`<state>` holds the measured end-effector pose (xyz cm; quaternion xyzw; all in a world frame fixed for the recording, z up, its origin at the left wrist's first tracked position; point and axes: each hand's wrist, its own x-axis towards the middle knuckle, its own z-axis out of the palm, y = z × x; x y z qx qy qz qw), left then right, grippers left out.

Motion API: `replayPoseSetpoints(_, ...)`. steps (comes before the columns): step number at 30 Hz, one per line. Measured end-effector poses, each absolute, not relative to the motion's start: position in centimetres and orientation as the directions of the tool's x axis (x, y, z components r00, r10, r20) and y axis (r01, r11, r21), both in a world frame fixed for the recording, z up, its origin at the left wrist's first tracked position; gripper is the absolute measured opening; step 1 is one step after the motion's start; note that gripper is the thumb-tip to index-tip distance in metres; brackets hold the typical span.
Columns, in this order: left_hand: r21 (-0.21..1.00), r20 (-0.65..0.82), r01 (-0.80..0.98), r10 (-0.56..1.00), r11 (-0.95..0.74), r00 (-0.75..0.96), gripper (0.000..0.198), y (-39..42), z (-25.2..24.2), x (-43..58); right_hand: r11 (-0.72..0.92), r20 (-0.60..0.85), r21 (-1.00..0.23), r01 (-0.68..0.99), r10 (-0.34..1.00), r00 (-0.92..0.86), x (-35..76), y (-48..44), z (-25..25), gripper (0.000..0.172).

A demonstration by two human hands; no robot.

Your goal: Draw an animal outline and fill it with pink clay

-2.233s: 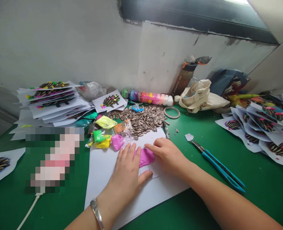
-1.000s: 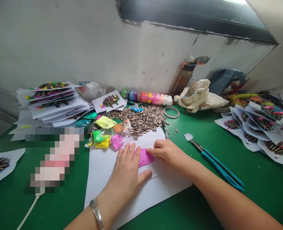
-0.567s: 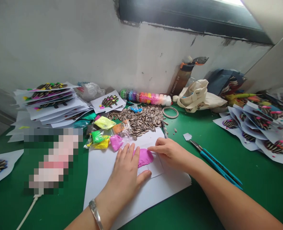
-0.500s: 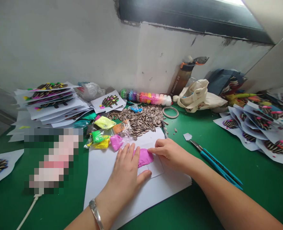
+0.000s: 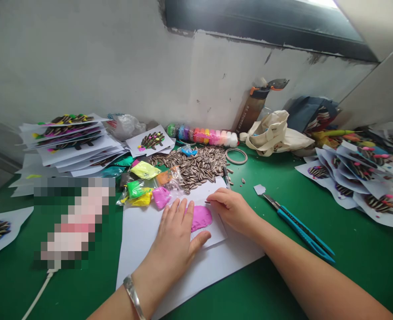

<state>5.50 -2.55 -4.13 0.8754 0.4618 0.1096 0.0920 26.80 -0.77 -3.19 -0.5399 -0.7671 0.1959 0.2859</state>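
Observation:
My left hand lies flat and open on a white sheet, with its fingertips against a flattened pink clay patch. The patch sits on a small white card on top of the sheet. My right hand is curled at the patch's upper right edge. Its fingertips pinch a small dark sliver that looks like a sunflower seed. A silver bracelet is on my left wrist.
A seed pile and clay bags lie just beyond the sheet. A blue utility knife lies to the right on the green table. Stacks of finished cards are at the left and right. Clay tubs, a bottle and a cloth bag line the wall.
My right hand has drawn its fingers off the clay and curled them at its upper edge, now with a dark sliver at the fingertips. The left hand has stayed flat in place.

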Motion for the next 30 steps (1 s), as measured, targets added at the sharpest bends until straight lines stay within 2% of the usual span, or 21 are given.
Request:
replayPoseSetpoints(8,0.334,0.072,0.765,0.824,-0.550,0.561,0.071,-2.3,-3.2,5.5,0.426,0.282,-0.440,0.791,0.902,-0.328,25.9,-1.1,-3.8,0.023)
replayPoseSetpoints(12,0.362,0.150,0.748,0.826,-0.557,0.543,0.065,-1.9,-2.6,5.0,0.401,0.285,-0.471,0.786,0.912,-0.295,25.6,-0.9,-4.0,0.022)
replayPoseSetpoints(17,0.336,0.245,0.732,0.806,-0.592,0.539,0.047,-1.7,-1.0,4.0,0.377,0.258,-0.488,0.787,0.924,-0.282,25.6,-0.6,-3.7,0.023)
replayPoseSetpoints(19,0.331,0.215,0.730,0.801,-0.598,0.559,0.041,-1.7,-0.4,3.7,0.370,0.242,-0.492,0.788,0.928,-0.284,25.6,-0.4,-3.4,0.023)
replayPoseSetpoints(24,0.353,0.023,0.756,0.813,-0.551,0.582,0.033,-1.7,0.2,3.3,0.372,0.215,-0.522,0.767,0.928,-0.304,24.8,0.4,-2.6,0.023)
replayPoseSetpoints(30,0.377,-0.014,0.767,0.825,-0.518,0.565,0.047,-1.5,-0.4,3.3,0.452,0.276,-0.523,0.723,0.892,-0.358,23.1,1.1,-3.4,0.020)
